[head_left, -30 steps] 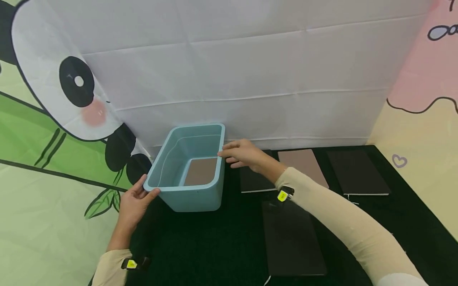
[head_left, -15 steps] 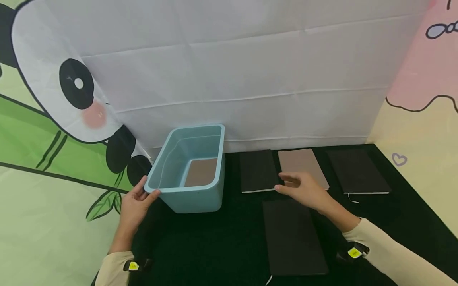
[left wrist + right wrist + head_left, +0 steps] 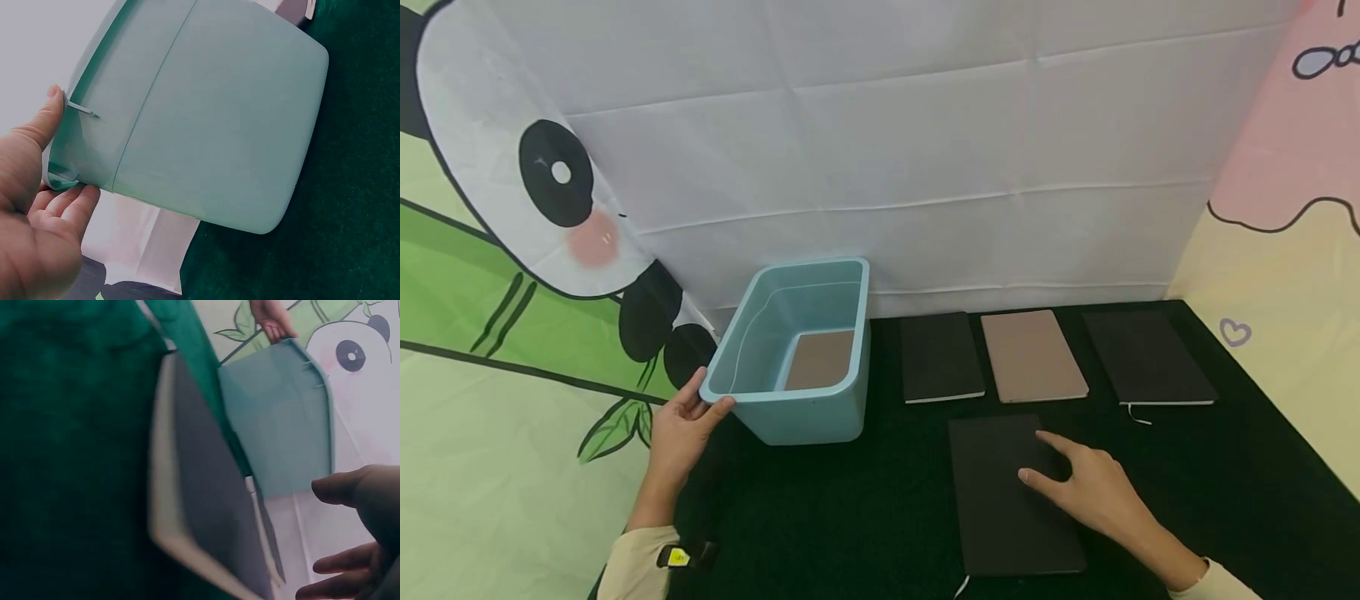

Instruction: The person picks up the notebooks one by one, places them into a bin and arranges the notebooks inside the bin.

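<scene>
- Head view: while the left hand [image 3: 677, 437] grips the near left corner of the blue bin [image 3: 812, 418], the right hand [image 3: 1093, 487] is over the right long side of the nearest black notebook [image 3: 1000, 517], thumb and forefinger spread apart, nothing held.
- Key relation, same view: notebook lies flat on the dark green cloth [image 3: 820, 533], below the right hand and mostly to its left. Long axis runs away from the person, far end leaning slightly left. Right hand clearly the nearer; left hand well apart. Bin stands beyond the notebook and to its left.
- Also noted: small black notebook [image 3: 942, 358], pinkish notebook [image 3: 1033, 357] and another black notebook [image 3: 1150, 358] in a row along the back. Flat brownish item [image 3: 820, 362] on the bin floor; cannot tell whether it is a notebook.
- Left wrist view: thumb on the outer face of the bin's rim, fingers curled at the corner; rim pinched between them. Bin wall fills most of the frame.
- Right wrist view: fingers [image 3: 342, 561] parted, with a visible gap to the notebook's pale page edge [image 3: 161, 506]. No contact seen. Judgement: a grasp depends on closing across the notebook's width, from its right long edge.
</scene>
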A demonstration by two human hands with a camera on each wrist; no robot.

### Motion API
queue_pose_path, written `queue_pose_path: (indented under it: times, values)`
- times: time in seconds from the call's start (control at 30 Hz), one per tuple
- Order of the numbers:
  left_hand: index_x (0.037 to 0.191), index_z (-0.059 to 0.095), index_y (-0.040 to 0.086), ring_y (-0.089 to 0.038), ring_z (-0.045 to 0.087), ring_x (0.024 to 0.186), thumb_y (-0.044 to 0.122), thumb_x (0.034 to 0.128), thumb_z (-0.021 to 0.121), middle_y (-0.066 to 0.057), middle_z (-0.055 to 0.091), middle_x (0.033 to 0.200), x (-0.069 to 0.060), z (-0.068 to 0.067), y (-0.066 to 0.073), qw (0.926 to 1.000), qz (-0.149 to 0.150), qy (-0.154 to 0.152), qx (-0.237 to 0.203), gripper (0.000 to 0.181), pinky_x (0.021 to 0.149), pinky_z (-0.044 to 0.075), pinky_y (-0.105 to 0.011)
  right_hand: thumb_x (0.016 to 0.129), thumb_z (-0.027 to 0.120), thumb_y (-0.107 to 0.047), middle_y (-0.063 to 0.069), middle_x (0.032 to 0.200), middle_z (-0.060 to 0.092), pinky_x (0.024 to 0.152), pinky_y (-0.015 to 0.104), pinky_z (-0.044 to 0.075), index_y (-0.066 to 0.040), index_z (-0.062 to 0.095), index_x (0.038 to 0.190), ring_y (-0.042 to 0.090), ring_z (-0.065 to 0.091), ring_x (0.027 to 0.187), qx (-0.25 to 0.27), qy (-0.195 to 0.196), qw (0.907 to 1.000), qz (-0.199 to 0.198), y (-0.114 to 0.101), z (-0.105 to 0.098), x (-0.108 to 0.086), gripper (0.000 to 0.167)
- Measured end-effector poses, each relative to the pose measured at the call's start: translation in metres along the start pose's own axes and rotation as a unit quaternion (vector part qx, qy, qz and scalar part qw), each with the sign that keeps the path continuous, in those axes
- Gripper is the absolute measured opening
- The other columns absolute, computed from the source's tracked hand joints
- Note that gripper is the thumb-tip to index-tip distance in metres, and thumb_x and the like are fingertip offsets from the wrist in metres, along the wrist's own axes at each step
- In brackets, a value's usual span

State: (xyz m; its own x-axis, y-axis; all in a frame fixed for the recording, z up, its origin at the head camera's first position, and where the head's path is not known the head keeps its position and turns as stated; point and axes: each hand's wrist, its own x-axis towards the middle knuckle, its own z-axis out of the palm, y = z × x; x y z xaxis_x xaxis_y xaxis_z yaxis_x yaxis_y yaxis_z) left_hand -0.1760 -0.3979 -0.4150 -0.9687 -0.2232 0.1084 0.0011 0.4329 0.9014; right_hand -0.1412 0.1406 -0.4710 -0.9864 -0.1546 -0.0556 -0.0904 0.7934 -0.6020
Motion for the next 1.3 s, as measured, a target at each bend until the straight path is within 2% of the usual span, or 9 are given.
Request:
queue_pose_path:
  times: [0.1, 0.2, 0.37, 0.57, 0.73, 0.87, 0.97, 1.1, 1.3]
  values:
    - [0.163, 0.025, 0.016, -0.036, 0.041, 0.143, 0.031, 0.0995, 0.068, -0.013, 0.032, 0.164, 0.0, 0.0, 0.0, 1.0, -0.005, 0.001, -0.002, 0.078, 0.096, 0.045, -0.018, 0.088, 0.072, -0.062, 0.03, 0.131, 0.063, 0.075, 0.05, 0.058, -0.004, 0.055, 0.146, 0.033, 0.071, 0.092, -0.03, -0.004, 0.9995, 0.012, 0.006, 0.008, -0.009, 0.083]
    - [0.163, 0.025, 0.016, -0.036, 0.041, 0.143, 0.03, 0.0996, 0.068, -0.014, 0.032, 0.164, 0.001, 0.001, 0.0, 1.0, -0.008, 0.001, -0.005, 0.078, 0.095, 0.045, -0.017, 0.086, 0.069, -0.067, 0.031, 0.134, 0.061, 0.086, 0.062, 0.054, -0.005, 0.055, 0.146, 0.045, 0.066, 0.111, -0.054, -0.017, 0.998, 0.028, 0.01, 0.015, -0.016, 0.088]
    - [0.163, 0.024, 0.017, -0.036, 0.041, 0.143, 0.032, 0.0995, 0.068, -0.012, 0.03, 0.165, 0.002, 0.0, 0.001, 0.9999, -0.011, -0.001, 0.003, 0.079, 0.097, 0.044, -0.02, 0.083, 0.068, -0.073, 0.033, 0.134, 0.06, 0.089, 0.067, 0.052, -0.005, 0.055, 0.146, 0.05, 0.062, 0.116, -0.075, -0.026, 0.9958, 0.047, 0.014, 0.026, -0.024, 0.093]
    - [0.163, 0.025, 0.016, -0.036, 0.041, 0.143, 0.032, 0.0994, 0.068, -0.013, 0.031, 0.165, 0.002, 0.0, 0.001, 1.0, -0.008, 0.0, 0.005, 0.079, 0.096, 0.044, -0.019, 0.076, 0.068, -0.08, 0.037, 0.135, 0.056, 0.088, 0.073, 0.049, -0.008, 0.054, 0.147, 0.056, 0.056, 0.122, -0.091, -0.029, 0.9947, 0.038, 0.011, 0.035, -0.031, 0.103]
    - [0.163, 0.026, 0.013, -0.036, 0.041, 0.143, 0.029, 0.0996, 0.069, -0.015, 0.032, 0.164, 0.001, 0.001, 0.001, 1.0, -0.003, 0.0, 0.001, 0.078, 0.094, 0.046, -0.014, 0.069, 0.077, -0.077, 0.027, 0.136, 0.061, 0.091, 0.069, 0.049, -0.005, 0.054, 0.147, 0.048, 0.057, 0.12, -0.089, -0.022, 0.9952, 0.034, 0.008, 0.04, -0.034, 0.109]
    - [0.163, 0.026, 0.013, -0.036, 0.041, 0.143, 0.029, 0.0995, 0.069, -0.015, 0.032, 0.163, 0.0, 0.0, 0.001, 1.0, -0.001, 0.001, 0.001, 0.078, 0.093, 0.045, -0.013, 0.068, 0.083, -0.069, 0.026, 0.137, 0.06, 0.091, 0.065, 0.05, -0.001, 0.053, 0.146, 0.042, 0.058, 0.115, -0.06, -0.02, 0.9973, 0.038, 0.008, 0.042, -0.033, 0.108]
    - [0.163, 0.026, 0.014, -0.037, 0.041, 0.143, 0.028, 0.0994, 0.069, -0.015, 0.032, 0.163, 0.0, 0.001, 0.0, 1.0, 0.001, 0.002, -0.001, 0.078, 0.093, 0.046, -0.013, 0.07, 0.087, -0.058, 0.028, 0.138, 0.059, 0.093, 0.065, 0.049, 0.0, 0.053, 0.145, 0.044, 0.058, 0.117, -0.03, -0.015, 0.999, 0.031, 0.009, 0.042, -0.033, 0.101]
    - [0.163, 0.026, 0.015, -0.037, 0.041, 0.143, 0.027, 0.0991, 0.069, -0.015, 0.032, 0.164, -0.001, 0.001, -0.001, 1.0, 0.002, 0.003, -0.006, 0.078, 0.093, 0.046, -0.014, 0.073, 0.091, -0.04, 0.032, 0.145, 0.051, 0.095, 0.065, 0.05, -0.003, 0.056, 0.143, 0.05, 0.058, 0.121, 0.022, -0.018, 0.9986, 0.043, 0.014, 0.038, -0.032, 0.086]
    - [0.163, 0.025, 0.016, -0.037, 0.041, 0.143, 0.029, 0.099, 0.069, -0.013, 0.031, 0.164, -0.001, 0.001, -0.001, 1.0, -0.003, 0.003, -0.003, 0.079, 0.095, 0.045, -0.017, 0.071, 0.094, -0.028, 0.032, 0.146, 0.048, 0.077, 0.047, 0.06, -0.015, 0.063, 0.138, 0.039, 0.066, 0.11, 0.127, -0.04, 0.9846, 0.114, 0.022, 0.03, -0.029, 0.075]
